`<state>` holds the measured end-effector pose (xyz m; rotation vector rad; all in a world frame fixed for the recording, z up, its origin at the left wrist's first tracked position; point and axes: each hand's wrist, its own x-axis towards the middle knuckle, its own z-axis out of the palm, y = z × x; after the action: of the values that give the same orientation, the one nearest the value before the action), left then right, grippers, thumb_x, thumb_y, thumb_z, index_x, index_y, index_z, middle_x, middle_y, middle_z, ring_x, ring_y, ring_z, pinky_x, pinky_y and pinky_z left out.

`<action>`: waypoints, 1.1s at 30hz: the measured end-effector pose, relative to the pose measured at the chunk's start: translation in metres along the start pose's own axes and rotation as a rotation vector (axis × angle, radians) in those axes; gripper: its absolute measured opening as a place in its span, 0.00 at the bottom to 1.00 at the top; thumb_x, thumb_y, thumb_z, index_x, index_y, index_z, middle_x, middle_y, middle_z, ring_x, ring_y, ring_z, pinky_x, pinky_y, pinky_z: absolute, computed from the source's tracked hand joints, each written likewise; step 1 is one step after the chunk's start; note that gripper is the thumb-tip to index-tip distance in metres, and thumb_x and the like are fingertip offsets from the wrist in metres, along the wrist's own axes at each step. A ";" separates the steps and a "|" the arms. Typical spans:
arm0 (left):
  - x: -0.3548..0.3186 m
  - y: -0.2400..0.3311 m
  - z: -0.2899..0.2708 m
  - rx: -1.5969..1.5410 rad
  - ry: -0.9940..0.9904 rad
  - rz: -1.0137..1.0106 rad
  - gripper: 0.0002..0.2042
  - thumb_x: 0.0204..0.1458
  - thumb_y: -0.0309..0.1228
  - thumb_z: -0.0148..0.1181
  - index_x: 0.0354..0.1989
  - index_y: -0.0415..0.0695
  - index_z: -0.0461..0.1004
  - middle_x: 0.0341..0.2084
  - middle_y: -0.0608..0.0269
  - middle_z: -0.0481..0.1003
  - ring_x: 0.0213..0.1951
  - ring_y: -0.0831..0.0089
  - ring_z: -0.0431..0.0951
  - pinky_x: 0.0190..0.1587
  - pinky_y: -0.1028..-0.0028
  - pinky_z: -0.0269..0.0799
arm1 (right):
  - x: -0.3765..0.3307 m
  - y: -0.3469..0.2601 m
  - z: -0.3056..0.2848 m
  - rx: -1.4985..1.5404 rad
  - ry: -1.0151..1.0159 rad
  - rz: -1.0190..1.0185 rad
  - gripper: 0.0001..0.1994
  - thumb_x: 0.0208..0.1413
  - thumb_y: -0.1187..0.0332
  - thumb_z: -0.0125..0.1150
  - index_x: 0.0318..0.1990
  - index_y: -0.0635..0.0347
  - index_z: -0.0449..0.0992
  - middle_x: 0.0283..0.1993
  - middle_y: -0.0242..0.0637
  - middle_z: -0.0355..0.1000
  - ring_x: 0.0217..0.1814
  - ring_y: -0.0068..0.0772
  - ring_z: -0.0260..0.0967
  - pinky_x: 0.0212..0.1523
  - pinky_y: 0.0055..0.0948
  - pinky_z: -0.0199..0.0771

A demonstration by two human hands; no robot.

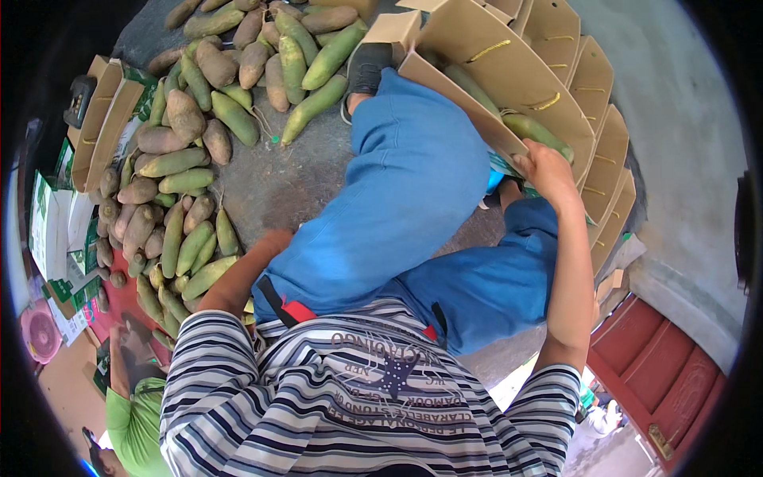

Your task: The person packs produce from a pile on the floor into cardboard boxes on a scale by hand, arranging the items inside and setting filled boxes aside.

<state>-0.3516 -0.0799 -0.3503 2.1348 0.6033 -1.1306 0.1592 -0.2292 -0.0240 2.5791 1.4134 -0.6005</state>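
My right hand (547,171) grips the near edge of an open cardboard box (465,36) that stands right of my knees. Inside the box, close to my fingers, lies a green radish (540,133); another green radish (470,84) is partly hidden farther in. My left hand (276,240) is low beside my left leg, near the radish pile, and its fingers are out of sight behind the leg. Long radishes (234,118), some green and some brownish with soil, spread over the dark floor on my left and ahead.
More open cardboard boxes (592,83) with yellow cord handles line the right side. Flattened cartons (103,127) and white-green boxes (52,222) stand at the far left. A person in a green shirt (139,421) is at lower left. A red door (660,374) is at lower right.
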 end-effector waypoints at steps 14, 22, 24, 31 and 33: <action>-0.018 0.030 -0.043 -0.185 0.028 -0.049 0.28 0.42 0.49 0.55 0.45 0.37 0.68 0.43 0.45 0.71 0.44 0.52 0.72 0.44 0.63 0.67 | -0.002 0.011 0.010 0.017 0.112 -0.079 0.17 0.50 0.63 0.53 0.45 0.64 0.69 0.37 0.50 0.70 0.43 0.50 0.66 0.43 0.40 0.65; -0.030 0.032 -0.137 -0.654 0.370 -0.140 0.36 0.34 0.55 0.63 0.45 0.35 0.68 0.40 0.48 0.72 0.41 0.60 0.73 0.41 0.66 0.68 | 0.001 0.009 0.012 0.014 0.036 -0.028 0.12 0.49 0.62 0.54 0.37 0.59 0.70 0.36 0.47 0.71 0.42 0.47 0.67 0.41 0.42 0.66; -0.029 0.034 -0.169 -0.927 0.581 -0.096 0.33 0.38 0.49 0.65 0.45 0.33 0.68 0.38 0.52 0.72 0.40 0.67 0.72 0.41 0.71 0.68 | 0.003 0.008 0.014 0.005 0.064 -0.025 0.12 0.48 0.62 0.54 0.37 0.59 0.71 0.35 0.46 0.71 0.41 0.47 0.68 0.40 0.42 0.67; -0.101 0.164 -0.331 -0.751 1.245 0.530 0.28 0.39 0.34 0.65 0.50 0.36 0.63 0.42 0.58 0.69 0.44 0.69 0.69 0.48 0.73 0.64 | 0.003 0.015 0.023 0.009 0.110 -0.068 0.10 0.47 0.64 0.56 0.33 0.61 0.71 0.32 0.46 0.71 0.39 0.47 0.68 0.37 0.42 0.68; -0.120 0.205 -0.363 -0.484 1.388 0.642 0.31 0.35 0.33 0.67 0.50 0.38 0.63 0.43 0.56 0.69 0.45 0.65 0.69 0.48 0.70 0.64 | 0.003 0.015 0.023 0.027 0.098 -0.060 0.10 0.47 0.64 0.56 0.32 0.61 0.72 0.32 0.46 0.71 0.39 0.47 0.69 0.36 0.42 0.68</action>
<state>-0.0816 0.0272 -0.0284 2.1168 0.5581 0.8890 0.1669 -0.2417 -0.0469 2.6286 1.5283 -0.5107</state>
